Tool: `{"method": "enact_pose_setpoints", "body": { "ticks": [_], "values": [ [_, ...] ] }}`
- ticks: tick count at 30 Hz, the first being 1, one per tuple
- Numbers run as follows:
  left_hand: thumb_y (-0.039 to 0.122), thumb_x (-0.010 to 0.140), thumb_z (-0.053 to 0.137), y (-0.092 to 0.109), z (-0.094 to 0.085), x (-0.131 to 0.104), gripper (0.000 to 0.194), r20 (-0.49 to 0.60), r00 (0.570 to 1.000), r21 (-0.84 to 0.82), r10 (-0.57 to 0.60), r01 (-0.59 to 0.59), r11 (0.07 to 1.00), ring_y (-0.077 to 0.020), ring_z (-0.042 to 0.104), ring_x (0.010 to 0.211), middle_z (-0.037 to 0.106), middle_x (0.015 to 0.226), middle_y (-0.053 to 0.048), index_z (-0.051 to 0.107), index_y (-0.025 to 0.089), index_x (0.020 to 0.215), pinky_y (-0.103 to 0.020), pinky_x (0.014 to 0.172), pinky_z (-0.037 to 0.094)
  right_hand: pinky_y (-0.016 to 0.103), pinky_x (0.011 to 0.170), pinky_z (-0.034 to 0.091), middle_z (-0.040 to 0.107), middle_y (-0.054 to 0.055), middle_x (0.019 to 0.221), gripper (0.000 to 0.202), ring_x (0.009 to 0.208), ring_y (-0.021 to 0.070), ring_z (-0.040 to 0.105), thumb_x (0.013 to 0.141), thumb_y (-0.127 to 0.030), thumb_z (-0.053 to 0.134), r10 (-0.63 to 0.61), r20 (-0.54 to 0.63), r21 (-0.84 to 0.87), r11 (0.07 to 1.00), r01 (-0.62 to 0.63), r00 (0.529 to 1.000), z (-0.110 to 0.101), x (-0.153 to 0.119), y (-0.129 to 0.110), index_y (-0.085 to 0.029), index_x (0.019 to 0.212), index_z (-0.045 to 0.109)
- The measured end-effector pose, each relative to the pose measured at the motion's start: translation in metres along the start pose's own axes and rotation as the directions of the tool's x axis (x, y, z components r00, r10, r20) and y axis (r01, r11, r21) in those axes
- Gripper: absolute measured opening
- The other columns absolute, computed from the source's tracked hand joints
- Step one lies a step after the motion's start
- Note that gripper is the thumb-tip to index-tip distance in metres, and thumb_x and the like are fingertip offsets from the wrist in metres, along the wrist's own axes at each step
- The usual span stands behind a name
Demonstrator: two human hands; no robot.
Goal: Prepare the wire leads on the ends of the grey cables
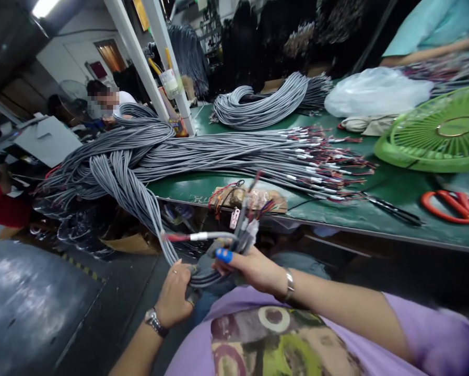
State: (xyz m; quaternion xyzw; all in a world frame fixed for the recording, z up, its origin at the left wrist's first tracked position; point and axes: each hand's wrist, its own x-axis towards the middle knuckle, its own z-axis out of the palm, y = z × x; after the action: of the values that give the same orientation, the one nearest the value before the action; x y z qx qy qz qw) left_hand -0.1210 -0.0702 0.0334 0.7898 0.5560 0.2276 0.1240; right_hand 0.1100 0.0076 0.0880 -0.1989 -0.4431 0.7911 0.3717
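My left hand [175,293], with a watch on its wrist, is closed around a bundle of grey cables [209,278] just in front of my body. To its right my right hand [250,267] grips the same bundle near the cable ends; its thumb has a blue wrap [224,255]. One cable end with a white label [198,236] and red wires sticks out to the left above my hands. Other ends point upward past my right hand. From my left hand the cables run up to a large heap of grey cables [120,172] on the table.
On the green table [360,209] lie long grey cables with labelled ends [308,156], a coiled bundle [261,107], black tweezers [395,210], orange-handled scissors [452,206], a green fan [438,130] and a white plastic bag [375,91]. Other people are at the back left and upper right.
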Motion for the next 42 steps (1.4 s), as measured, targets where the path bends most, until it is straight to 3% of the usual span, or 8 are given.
{"method": "enact_pose_setpoints", "body": {
  "ticks": [3,5,11,16,27,32,35,42],
  "values": [
    [0.04,0.068,0.069,0.005,-0.02,0.01,0.058,0.325,0.945,-0.332,-0.039,0.153,0.931,-0.0308,0.055,0.112,0.063,0.118,-0.011,0.056,0.024,0.122,-0.048,0.103,0.036,0.025,0.052,0.036,0.05,-0.003,0.052,0.036,0.05,0.0086,0.042,0.066,-0.046,0.074,0.109,0.06,-0.13,0.986,-0.1,0.992,-0.008,0.011,0.028,-0.014,0.062,0.057],
    [0.051,0.073,0.064,0.014,-0.029,0.023,0.065,0.384,0.923,-0.561,-0.013,0.244,0.791,-0.0298,0.055,0.113,0.061,0.121,-0.012,0.05,0.023,0.129,-0.044,0.098,0.041,0.024,0.051,0.035,0.05,-0.004,0.053,0.035,0.049,0.0083,0.041,0.063,-0.044,0.076,0.162,0.065,-0.105,0.982,-0.155,0.985,-0.013,0.014,0.046,-0.015,0.065,0.058],
    [0.039,0.062,0.079,0.05,0.0,0.077,0.075,0.271,0.962,-0.666,0.019,0.173,0.726,-0.0305,0.055,0.112,0.058,0.125,-0.013,0.052,0.021,0.129,-0.041,0.097,0.042,0.031,0.068,0.049,0.062,0.002,0.073,0.024,0.066,0.0146,0.054,0.061,-0.03,0.073,0.123,0.028,-0.285,0.952,-0.11,0.992,-0.019,0.012,0.066,-0.018,0.078,0.062],
    [0.042,0.072,0.07,0.063,0.03,0.098,0.04,0.326,0.942,-0.761,0.08,0.211,0.614,-0.0288,0.059,0.107,0.065,0.115,-0.014,0.07,0.016,0.102,-0.039,0.094,0.043,0.035,0.082,0.049,0.064,0.002,0.077,0.004,0.075,0.0177,0.057,0.065,-0.02,0.063,0.11,0.062,-0.552,0.832,-0.058,0.992,-0.029,0.01,0.063,-0.02,0.069,0.065],
    [0.07,0.069,0.055,0.051,0.072,0.074,0.057,0.355,0.854,-0.872,-0.381,0.449,0.195,-0.0202,0.064,0.055,0.067,0.058,-0.009,0.069,0.015,0.07,-0.03,0.054,0.05,0.022,0.052,0.04,0.056,-0.002,0.056,0.016,0.053,0.0102,0.047,0.072,-0.028,0.06,0.336,0.093,-0.763,0.629,-0.15,0.937,-0.072,-0.008,0.047,-0.016,0.062,0.063],
    [0.07,0.065,0.06,0.044,0.071,0.055,0.058,0.493,0.804,-0.772,-0.332,0.581,0.259,-0.0117,0.05,0.038,0.055,0.041,-0.004,0.061,0.014,0.051,-0.022,0.041,0.038,0.022,0.052,0.037,0.057,0.0,0.062,0.022,0.056,0.0102,0.045,0.079,-0.034,0.053,0.176,-0.14,-0.684,0.694,-0.224,0.974,-0.085,-0.007,0.036,-0.015,0.069,0.061],
    [0.065,0.068,0.06,0.045,0.072,0.057,0.055,0.503,0.803,-0.753,-0.319,0.589,0.294,-0.0099,0.049,0.039,0.053,0.042,-0.002,0.059,0.014,0.048,-0.021,0.042,0.038,0.024,0.058,0.042,0.062,0.001,0.078,0.03,0.064,0.0116,0.051,0.079,-0.043,0.055,0.21,-0.106,-0.506,0.83,-0.234,0.972,-0.076,-0.004,0.032,-0.016,0.091,0.061],
    [0.049,0.061,0.074,0.053,0.075,0.079,0.04,0.581,0.757,-0.725,-0.3,0.649,0.233,-0.0102,0.052,0.039,0.057,0.046,-0.002,0.06,0.012,0.053,-0.021,0.041,0.043,0.025,0.058,0.042,0.059,-0.001,0.068,0.028,0.061,0.0117,0.05,0.067,-0.04,0.069,0.162,-0.221,-0.442,0.863,-0.246,0.962,-0.06,0.0,0.034,-0.016,0.076,0.058]
  ]
}}
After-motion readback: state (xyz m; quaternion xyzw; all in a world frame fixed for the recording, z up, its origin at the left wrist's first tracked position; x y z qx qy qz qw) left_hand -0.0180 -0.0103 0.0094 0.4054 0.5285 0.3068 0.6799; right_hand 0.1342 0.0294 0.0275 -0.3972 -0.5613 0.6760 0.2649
